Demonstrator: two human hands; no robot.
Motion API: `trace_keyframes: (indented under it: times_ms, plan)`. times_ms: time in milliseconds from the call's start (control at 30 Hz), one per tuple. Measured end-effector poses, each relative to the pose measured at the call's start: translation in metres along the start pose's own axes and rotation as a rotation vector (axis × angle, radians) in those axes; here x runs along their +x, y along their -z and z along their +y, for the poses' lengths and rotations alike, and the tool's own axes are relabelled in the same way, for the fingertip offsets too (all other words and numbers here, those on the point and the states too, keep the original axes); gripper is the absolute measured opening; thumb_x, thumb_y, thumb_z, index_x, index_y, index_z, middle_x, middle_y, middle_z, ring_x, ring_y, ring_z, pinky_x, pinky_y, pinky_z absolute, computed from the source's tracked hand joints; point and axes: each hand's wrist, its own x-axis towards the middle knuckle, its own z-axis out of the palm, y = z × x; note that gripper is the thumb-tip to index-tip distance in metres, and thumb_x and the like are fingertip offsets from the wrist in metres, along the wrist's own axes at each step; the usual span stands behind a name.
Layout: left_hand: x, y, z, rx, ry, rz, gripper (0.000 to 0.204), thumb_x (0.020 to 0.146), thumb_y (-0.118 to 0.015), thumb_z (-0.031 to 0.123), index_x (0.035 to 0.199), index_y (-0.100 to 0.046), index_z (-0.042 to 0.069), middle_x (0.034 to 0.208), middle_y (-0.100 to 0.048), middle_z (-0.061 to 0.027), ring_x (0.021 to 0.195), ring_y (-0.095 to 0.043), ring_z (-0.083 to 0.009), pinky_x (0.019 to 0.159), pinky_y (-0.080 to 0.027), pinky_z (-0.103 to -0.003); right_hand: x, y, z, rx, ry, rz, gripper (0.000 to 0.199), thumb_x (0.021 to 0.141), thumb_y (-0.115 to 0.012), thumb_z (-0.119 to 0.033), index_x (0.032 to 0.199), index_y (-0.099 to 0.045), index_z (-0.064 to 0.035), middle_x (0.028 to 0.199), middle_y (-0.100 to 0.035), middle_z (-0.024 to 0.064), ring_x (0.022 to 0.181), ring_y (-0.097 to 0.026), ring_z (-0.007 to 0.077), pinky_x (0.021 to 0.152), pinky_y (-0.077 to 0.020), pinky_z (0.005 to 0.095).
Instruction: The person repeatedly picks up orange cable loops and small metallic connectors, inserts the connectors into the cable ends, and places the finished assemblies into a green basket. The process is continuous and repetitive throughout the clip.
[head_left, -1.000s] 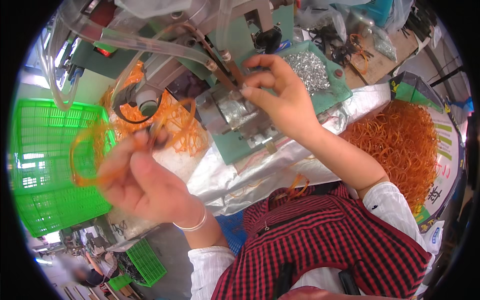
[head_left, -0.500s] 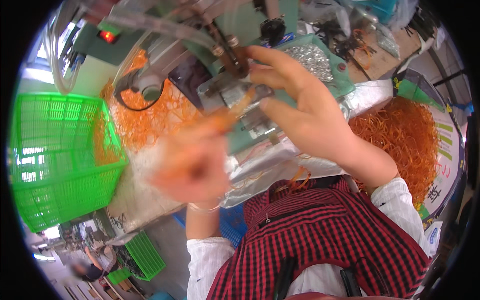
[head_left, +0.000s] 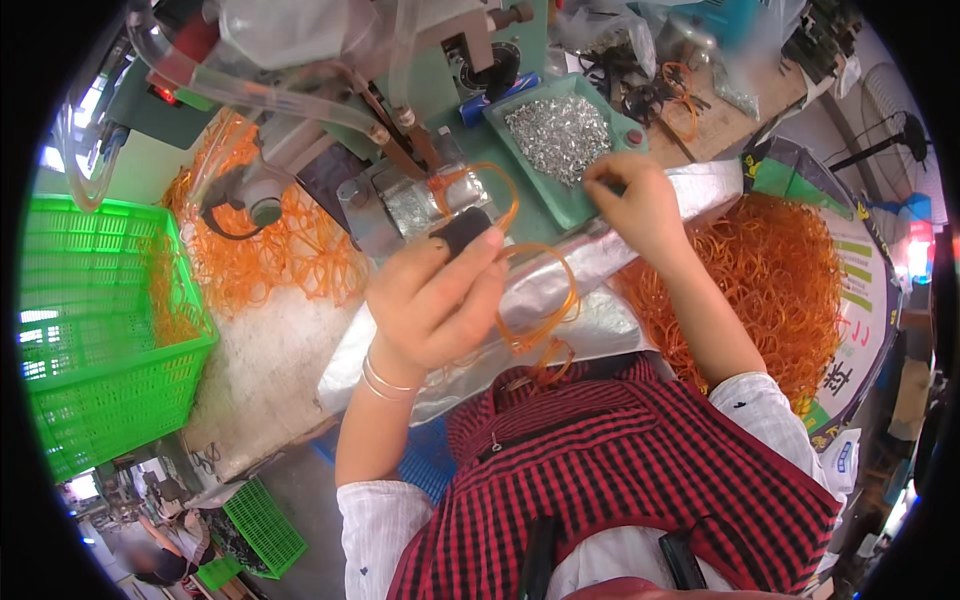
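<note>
My left hand [head_left: 435, 300] is closed on an orange band [head_left: 515, 205] in front of the green bench machine [head_left: 415, 140]. One loop of it reaches the metal block [head_left: 425, 205] under the machine's narrow tips, and another orange loop [head_left: 575, 290] hangs to the right of the fingers. A dark piece [head_left: 462, 230] sits at my left fingertips; I cannot tell whether it is worn or held. My right hand [head_left: 640, 205] is over the near right edge of a green tray [head_left: 570, 215] of small silvery metal pieces [head_left: 558, 135]. Its fingers are pinched, and what they hold is hidden.
Orange bands pile up on the bench [head_left: 290, 250] at left and in a large sack [head_left: 770, 290] at right. A green crate [head_left: 120, 340] stands at far left. Silvery sheeting [head_left: 600, 245] covers the front edge. A person [head_left: 160, 550] is at lower left.
My right hand has left the machine's tips and moved right to the metal-piece tray. My left hand, blurred before, is now steadier and closer to the metal block.
</note>
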Motion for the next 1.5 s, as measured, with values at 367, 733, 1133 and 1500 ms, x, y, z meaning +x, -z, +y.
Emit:
trace_keyframes:
  times_ms: [367,733,1133,1500]
  plan:
    - [-0.05,0.012,0.059,0.015,0.495,0.11,0.037,0.08,-0.073,0.001,0.114,-0.06,0.007,0.119,-0.068,-0.0159,0.102,-0.068,-0.0332,0.081,-0.052,-0.042,0.045,-0.032,-0.006,-0.24,0.1,0.123,0.008,0.085,-0.066,-0.015,0.087,-0.068,-0.0071,0.086,-0.07,0.0142,0.082,-0.067,0.0332,0.073,-0.0519,0.0437]
    - [-0.178,0.081,-0.121,0.814,1.248,-0.357,0.024,0.08,-0.075,0.023,0.072,-0.074,0.0,0.086,-0.068,-0.0162,0.085,-0.064,-0.0307,0.075,-0.05,-0.042,0.049,-0.029,-0.013,0.207,-0.033,0.065,0.018,0.084,-0.069,-0.006,0.101,-0.073,-0.0022,0.094,-0.073,0.0124,0.086,-0.07,0.0213,0.08,-0.0526,0.031]
    - [-0.163,0.075,-0.168,0.577,1.161,-0.58,0.025,0.079,-0.074,0.023,0.081,-0.075,-0.001,0.065,-0.066,-0.0143,0.057,-0.062,-0.0171,0.058,-0.049,-0.036,0.04,-0.024,-0.007,0.282,-0.063,0.097,0.017,0.086,-0.069,-0.009,0.101,-0.073,-0.0015,0.092,-0.073,0.0072,0.086,-0.067,0.0132,0.081,-0.0501,0.0263]
    - [-0.163,0.179,-0.129,-0.666,1.826,0.122,0.01,0.097,-0.06,0.015,0.101,-0.059,0.006,0.087,-0.065,-0.0075,0.075,-0.065,-0.0194,0.062,-0.052,-0.03,0.063,0.005,-0.109,0.556,0.095,-0.298,0.036,0.076,-0.073,-0.002,0.109,-0.062,0.0036,0.1,-0.066,0.0051,0.088,-0.061,0.0107,0.079,-0.0488,0.0243]
